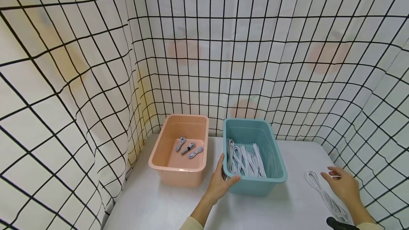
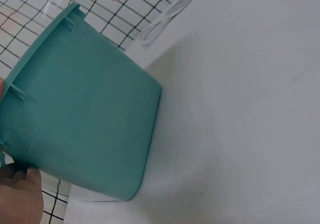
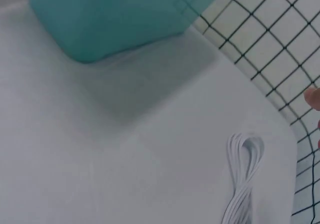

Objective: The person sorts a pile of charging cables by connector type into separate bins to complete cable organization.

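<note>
My left hand (image 1: 218, 184) grips the near left corner of a teal bin (image 1: 260, 187), thumb at the front rim and fingers along the left side. In the left wrist view the teal bin (image 2: 90, 98) fills the left, with part of that hand (image 2: 20, 196) at its edge. White cable bundles (image 1: 244, 160) lie inside the bin. At the right, my right hand (image 1: 346, 185) hovers beside a folded white cable (image 1: 326, 194) on the table, its fingers loosely bent. Only a fingertip (image 3: 313, 97) shows in the right wrist view, apart from the cable (image 3: 242, 179).
A peach bin (image 1: 179, 169) stands left of the teal one, with three small grey cable bundles (image 1: 188, 148) inside. Black netting (image 1: 211, 59) over white sheeting surrounds the white table (image 1: 159, 205). A black object (image 1: 340, 224) pokes in at the bottom right.
</note>
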Demonstrator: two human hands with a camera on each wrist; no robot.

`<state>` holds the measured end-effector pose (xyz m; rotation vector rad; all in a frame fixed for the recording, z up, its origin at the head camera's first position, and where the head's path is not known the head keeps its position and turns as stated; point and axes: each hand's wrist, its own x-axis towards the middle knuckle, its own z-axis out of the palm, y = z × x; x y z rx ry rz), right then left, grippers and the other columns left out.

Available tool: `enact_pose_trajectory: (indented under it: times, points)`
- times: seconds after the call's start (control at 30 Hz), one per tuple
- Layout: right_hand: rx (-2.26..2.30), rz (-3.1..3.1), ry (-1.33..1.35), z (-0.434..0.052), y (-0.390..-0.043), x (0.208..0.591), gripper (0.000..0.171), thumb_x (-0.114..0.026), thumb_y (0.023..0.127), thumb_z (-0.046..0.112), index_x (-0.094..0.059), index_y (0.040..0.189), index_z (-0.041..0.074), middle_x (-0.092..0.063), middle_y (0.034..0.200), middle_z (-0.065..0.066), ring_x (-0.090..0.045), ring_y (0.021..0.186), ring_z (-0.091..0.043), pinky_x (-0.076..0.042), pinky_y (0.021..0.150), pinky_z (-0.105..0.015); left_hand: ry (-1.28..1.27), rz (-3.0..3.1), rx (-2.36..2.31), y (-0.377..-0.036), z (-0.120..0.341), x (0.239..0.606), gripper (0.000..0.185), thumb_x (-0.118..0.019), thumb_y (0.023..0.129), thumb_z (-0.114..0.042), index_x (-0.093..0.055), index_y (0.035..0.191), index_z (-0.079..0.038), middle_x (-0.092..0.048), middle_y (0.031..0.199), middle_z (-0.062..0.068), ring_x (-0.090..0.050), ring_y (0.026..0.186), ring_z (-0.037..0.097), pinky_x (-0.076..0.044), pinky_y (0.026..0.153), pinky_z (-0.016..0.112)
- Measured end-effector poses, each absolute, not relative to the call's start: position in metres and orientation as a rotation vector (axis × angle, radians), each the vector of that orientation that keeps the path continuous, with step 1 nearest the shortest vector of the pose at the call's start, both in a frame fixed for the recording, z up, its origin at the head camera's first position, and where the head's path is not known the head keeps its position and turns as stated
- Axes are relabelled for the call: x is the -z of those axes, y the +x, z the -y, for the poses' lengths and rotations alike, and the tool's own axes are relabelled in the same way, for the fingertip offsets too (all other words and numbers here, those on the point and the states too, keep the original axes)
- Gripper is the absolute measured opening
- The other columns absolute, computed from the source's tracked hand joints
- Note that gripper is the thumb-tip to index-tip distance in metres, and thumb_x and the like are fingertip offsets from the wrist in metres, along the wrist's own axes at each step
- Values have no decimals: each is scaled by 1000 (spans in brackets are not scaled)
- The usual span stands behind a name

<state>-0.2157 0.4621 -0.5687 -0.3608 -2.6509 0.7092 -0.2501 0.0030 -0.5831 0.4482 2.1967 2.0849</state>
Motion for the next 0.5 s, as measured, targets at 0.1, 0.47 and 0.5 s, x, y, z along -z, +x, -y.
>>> enact_pose_trajectory:
  times: [0.1, 0.47, 0.5]
  points:
    - [-740, 2674, -405, -468, -211, 582, 55, -68, 99, 36, -61, 127, -11, -66, 113, -31, -61, 101, -47, -44, 77, -53, 451, -2208, -2080, -250, -2, 584, 105, -81, 91, -34, -11, 168, -18, -23, 169, 6, -30, 150, 30, -32, 116, 45]
    - [-739, 2913, -739, -479, -193, 676, 86, -72, 93, 48, -38, 148, -10, -43, 140, -41, -45, 119, -65, -42, 90, -74, 437, -2195, -2088, -251, 1, 585, 105, -82, 90, -37, -12, 168, -23, -22, 170, 4, -30, 151, 29, -33, 116, 43]
    - [-728, 2922, -771, -479, -191, 684, 80, -70, 95, 44, -39, 148, -8, -42, 141, -40, -45, 118, -66, -42, 88, -74, 437, -2195, -2085, -251, 1, 584, 105, -82, 90, -37, -12, 168, -24, -22, 170, 5, -30, 151, 29, -33, 116, 43]
